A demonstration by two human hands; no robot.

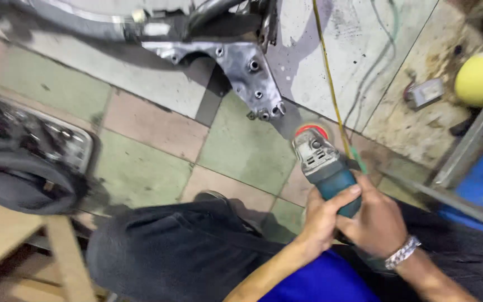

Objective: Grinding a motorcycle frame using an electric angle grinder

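Teal grinder: angle grinder (326,168) low over tiled floor (241,151); disc near metal frame bracket (247,72)
Left hand (321,221): wrapped round body
Right hand (377,219): clamped on rear

a bare metal frame bracket (247,70) with bolt holes hangs over the tiled floor (152,126). left of the bracket lies a headlamp unit (40,142) above a wooden stool (23,240). right of it run a yellow cord (325,72), a small grey box (425,92) and a yellow rounded object (481,75).
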